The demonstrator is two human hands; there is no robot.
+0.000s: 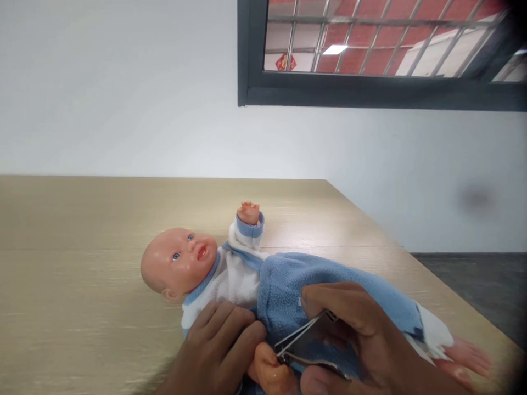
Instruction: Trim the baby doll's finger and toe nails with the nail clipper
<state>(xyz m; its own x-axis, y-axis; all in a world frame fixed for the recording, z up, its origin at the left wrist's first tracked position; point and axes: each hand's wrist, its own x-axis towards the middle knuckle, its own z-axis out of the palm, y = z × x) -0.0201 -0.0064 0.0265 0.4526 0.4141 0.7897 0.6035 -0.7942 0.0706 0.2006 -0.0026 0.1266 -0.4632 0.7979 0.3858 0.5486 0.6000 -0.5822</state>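
- A baby doll (280,291) lies on its back on a pale wood-grain tabletop (82,263), near the near edge, with its head to the left and its feet to the right.
- It wears a blue fleece suit (341,280) with a white top and white trim; its far arm sticks up, with the small hand (248,214) clear of the body.
- The person's left hand (216,345) is closed over the doll's near arm and chest, fingers curled, pinning that side down.
- The doll's near hand (269,373) pokes out just below those fingers, close to the near edge of the view.
- The person's right hand (366,334) is narrowed around a metal nail clipper (307,343), pinching it between fingers and thumb.
- The clipper's tip sits right at the doll's near fingers; whether it touches them is hidden.
- Judging by this, the step in hand is close work at those fingers, and the next move calls for a steady hold and careful lining up of the clipper.
- Beyond the tabletop stand a white wall (123,99) and a dark-framed barred window (370,93), with a dark floor (465,285) off to the right.
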